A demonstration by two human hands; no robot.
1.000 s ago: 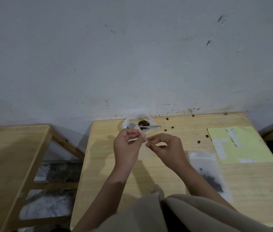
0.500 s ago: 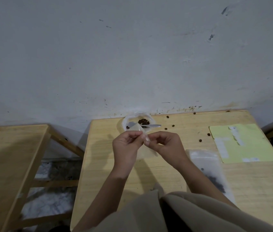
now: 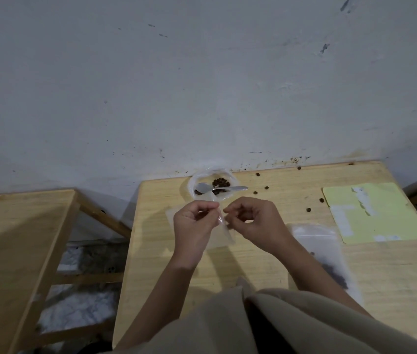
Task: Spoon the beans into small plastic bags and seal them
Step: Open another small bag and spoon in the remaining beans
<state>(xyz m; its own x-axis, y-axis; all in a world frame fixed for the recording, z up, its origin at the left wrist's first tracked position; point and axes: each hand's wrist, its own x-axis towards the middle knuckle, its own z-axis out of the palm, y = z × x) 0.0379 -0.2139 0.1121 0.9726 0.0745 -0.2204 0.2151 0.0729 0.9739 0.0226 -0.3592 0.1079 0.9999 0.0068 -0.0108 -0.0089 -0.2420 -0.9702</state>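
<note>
I see my left hand (image 3: 194, 223) and right hand (image 3: 254, 222) both pinching a small clear bag (image 3: 221, 232) above the surface (image 3: 266, 261). At twelve o'clock, beans (image 3: 220, 182) and a spoon (image 3: 221, 189) sit by the wall.

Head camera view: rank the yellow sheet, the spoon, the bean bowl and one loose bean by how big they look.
1. yellow sheet
2. bean bowl and spoon: similar span, so unranked
3. loose bean
</note>
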